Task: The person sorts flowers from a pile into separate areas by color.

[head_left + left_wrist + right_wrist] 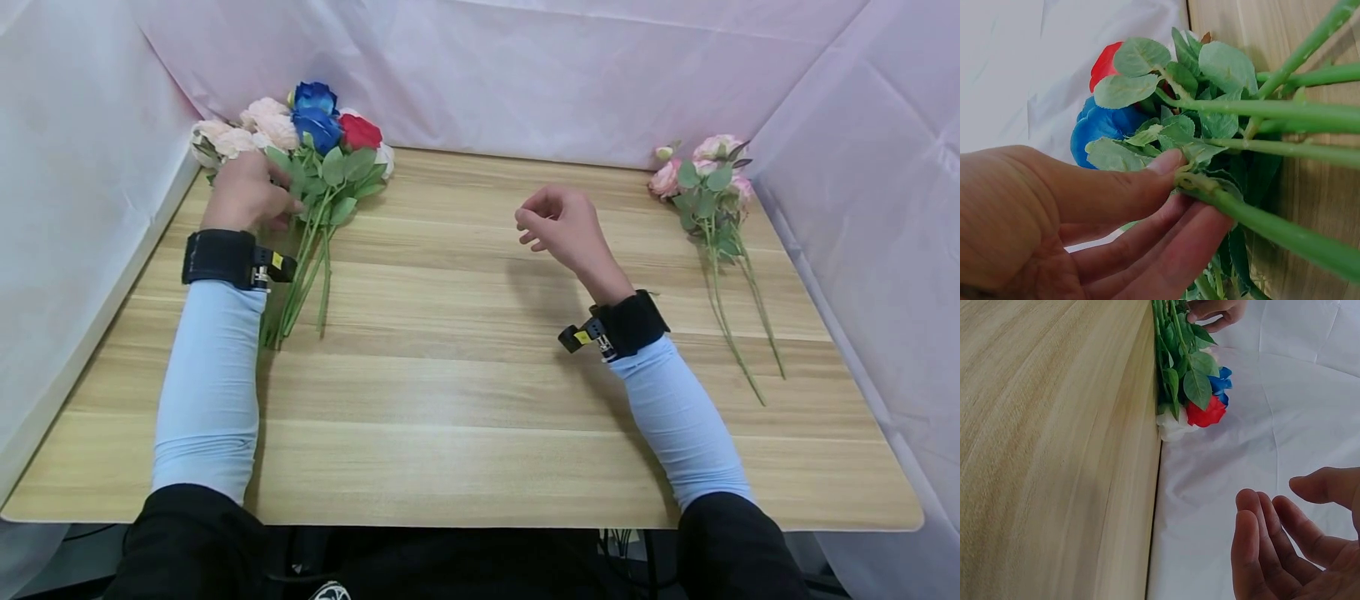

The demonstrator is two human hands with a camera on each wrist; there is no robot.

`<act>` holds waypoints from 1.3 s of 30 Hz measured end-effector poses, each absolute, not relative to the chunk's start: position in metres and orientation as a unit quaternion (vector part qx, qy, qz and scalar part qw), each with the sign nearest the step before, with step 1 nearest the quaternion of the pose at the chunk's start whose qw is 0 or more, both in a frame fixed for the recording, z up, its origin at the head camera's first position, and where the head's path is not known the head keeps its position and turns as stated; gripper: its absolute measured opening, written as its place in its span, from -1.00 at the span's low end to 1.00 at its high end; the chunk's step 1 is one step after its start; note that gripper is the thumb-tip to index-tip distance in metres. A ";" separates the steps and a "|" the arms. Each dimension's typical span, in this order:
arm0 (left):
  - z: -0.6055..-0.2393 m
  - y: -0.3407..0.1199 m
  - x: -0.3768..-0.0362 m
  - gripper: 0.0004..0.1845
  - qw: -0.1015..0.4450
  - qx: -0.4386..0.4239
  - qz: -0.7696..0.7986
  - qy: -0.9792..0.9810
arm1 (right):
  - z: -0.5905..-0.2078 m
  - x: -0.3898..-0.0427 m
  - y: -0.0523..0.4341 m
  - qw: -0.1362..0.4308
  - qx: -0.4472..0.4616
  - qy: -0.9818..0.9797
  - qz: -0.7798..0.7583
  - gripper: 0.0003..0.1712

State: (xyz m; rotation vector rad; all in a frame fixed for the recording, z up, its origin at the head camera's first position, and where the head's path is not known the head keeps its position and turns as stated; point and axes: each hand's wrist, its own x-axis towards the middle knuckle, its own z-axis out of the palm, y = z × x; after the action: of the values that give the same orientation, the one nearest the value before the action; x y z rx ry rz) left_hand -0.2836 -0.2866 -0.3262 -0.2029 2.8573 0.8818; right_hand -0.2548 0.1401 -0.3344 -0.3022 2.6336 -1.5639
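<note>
A pale cloth surrounds the wooden table (465, 392). At ten o'clock your left hand (243, 193) pinches a stem of the light, probably artificial bouquet (315, 158); grip the stiff stems, not the petals. Your right hand (564, 227) hovers loosely curled, empty.

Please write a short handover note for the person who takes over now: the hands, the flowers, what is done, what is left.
Left hand: grip on one green stem in the mixed bunch at the table's far left.
Right hand: holds nothing, fingers loosely curled, above mid-table.
Pink sprays: far right, untouched.
Done: the mixed bunch lies gathered.
Left: probably the pink sprays, lying apart from the bunch.
</note>
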 end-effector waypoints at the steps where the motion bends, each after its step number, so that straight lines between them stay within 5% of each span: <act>1: -0.325 -0.287 -0.283 -0.37 0.069 -0.067 0.294 0.951 | -0.335 -0.255 0.140 0.031 -0.100 0.855 -0.508 -0.77; 39: -0.273 -0.257 -0.256 -0.53 -0.063 -0.032 0.303 0.950 | -0.338 -0.255 0.139 0.051 -0.094 0.860 -0.500 -0.74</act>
State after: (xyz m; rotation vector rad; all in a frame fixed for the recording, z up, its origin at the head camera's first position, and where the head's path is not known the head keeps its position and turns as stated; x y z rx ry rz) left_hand -0.2561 -0.2565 -0.2728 -0.1048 3.1114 0.9908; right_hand -0.2550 0.1389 -0.3382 -0.2863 2.6161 -1.5214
